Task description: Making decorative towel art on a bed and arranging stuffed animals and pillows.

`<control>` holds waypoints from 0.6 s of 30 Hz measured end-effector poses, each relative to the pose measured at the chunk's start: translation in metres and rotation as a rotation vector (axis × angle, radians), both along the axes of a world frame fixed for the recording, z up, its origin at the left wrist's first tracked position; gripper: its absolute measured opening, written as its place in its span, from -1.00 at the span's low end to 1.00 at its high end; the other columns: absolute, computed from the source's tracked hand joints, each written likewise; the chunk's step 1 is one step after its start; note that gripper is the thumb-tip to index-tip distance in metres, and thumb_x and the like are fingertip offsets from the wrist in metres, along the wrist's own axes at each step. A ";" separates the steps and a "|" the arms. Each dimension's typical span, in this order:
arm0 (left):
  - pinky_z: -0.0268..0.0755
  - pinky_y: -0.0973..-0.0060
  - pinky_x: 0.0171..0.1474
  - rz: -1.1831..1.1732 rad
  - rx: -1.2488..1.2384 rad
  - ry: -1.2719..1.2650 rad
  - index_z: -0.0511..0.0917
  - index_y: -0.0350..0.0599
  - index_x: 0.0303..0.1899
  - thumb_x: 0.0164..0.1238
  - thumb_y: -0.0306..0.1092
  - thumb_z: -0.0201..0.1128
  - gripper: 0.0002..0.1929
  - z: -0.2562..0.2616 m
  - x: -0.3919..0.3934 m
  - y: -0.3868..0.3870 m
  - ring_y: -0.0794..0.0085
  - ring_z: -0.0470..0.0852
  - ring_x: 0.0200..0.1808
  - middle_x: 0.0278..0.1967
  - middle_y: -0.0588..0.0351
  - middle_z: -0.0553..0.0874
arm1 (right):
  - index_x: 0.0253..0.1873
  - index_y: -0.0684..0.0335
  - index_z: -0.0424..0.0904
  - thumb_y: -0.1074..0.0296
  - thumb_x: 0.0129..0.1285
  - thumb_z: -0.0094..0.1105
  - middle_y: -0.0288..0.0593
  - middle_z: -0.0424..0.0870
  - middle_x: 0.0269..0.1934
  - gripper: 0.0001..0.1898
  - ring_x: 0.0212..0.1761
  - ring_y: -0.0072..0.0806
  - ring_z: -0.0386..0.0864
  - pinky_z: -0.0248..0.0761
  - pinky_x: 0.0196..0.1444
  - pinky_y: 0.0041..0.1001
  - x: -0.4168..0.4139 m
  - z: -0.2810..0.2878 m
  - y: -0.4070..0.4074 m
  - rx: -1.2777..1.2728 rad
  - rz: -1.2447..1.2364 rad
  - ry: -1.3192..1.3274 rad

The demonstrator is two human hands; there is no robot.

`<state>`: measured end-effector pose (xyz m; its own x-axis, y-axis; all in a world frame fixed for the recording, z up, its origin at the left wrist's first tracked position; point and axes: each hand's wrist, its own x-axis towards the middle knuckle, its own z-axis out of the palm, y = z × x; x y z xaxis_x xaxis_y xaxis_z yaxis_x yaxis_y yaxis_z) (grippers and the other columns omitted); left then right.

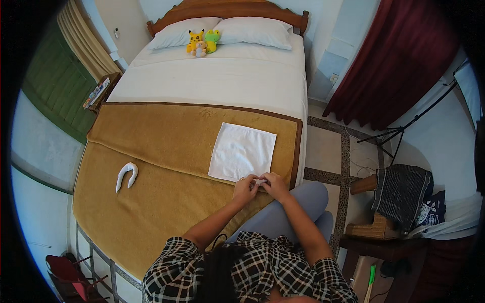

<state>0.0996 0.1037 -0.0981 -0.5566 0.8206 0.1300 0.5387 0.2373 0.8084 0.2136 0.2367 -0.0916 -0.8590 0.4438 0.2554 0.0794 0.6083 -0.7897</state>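
Observation:
A white cloth towel (243, 151), roughly square, lies spread on the brown blanket (166, 170) of the bed. At its near edge my left hand (245, 188) and my right hand (274, 185) meet, fingertips pinching a small bunched bit of white cloth (260, 182) between them. Whether that bit is the towel's own corner cannot be told. To the left, a rolled white cloth (126, 175) bent into a horseshoe shape rests on the blanket, apart from both hands.
Three plush toys, a yellow one (196, 38), a green frog (212, 39) and a small bear (199, 49), sit before the white pillows (252, 32). Right of the bed stand a black tripod (400, 130) and a chair draped with checked cloth (401, 193). A red chair (70, 272) is lower left.

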 end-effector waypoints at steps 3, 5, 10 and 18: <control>0.54 0.26 -0.22 -0.011 0.016 0.048 0.65 -0.15 -0.16 0.20 -0.36 0.34 -0.81 -0.003 -0.001 0.001 0.17 0.71 -0.34 -0.40 0.01 0.73 | -0.11 0.27 0.66 0.54 0.08 0.35 -0.04 0.65 -0.29 -0.77 -0.27 -0.20 0.63 0.50 -0.15 -0.33 0.002 -0.001 0.000 0.025 0.005 -0.015; 0.55 0.26 -0.22 -0.017 -0.002 0.034 0.67 -0.15 -0.22 0.20 -0.34 0.34 -0.84 -0.001 0.001 0.004 0.16 0.71 -0.35 -0.40 0.00 0.73 | -0.13 0.27 0.67 0.54 0.06 0.36 -0.06 0.63 -0.29 -0.77 -0.22 -0.18 0.61 0.49 -0.11 -0.32 0.002 -0.006 0.003 0.083 0.019 0.020; 0.53 0.27 -0.28 -0.027 0.044 0.145 0.72 -0.17 -0.30 0.22 -0.25 0.37 -0.82 -0.005 0.000 0.003 0.16 0.69 -0.42 -0.45 0.00 0.73 | -0.21 0.28 0.68 0.54 0.01 0.39 -0.10 0.58 -0.27 -0.80 -0.13 -0.14 0.54 0.45 -0.05 -0.28 0.002 -0.002 0.004 0.183 0.051 -0.013; 0.52 0.19 -0.21 0.000 -0.149 0.266 0.69 -0.10 -0.41 0.19 -0.22 0.35 -0.83 -0.004 0.004 0.011 0.12 0.69 -0.29 -0.40 0.03 0.67 | -0.28 0.30 0.66 0.51 0.10 0.32 -0.09 0.53 -0.25 -0.92 -0.12 -0.15 0.54 0.46 -0.06 -0.28 0.000 -0.002 0.012 0.201 0.092 -0.117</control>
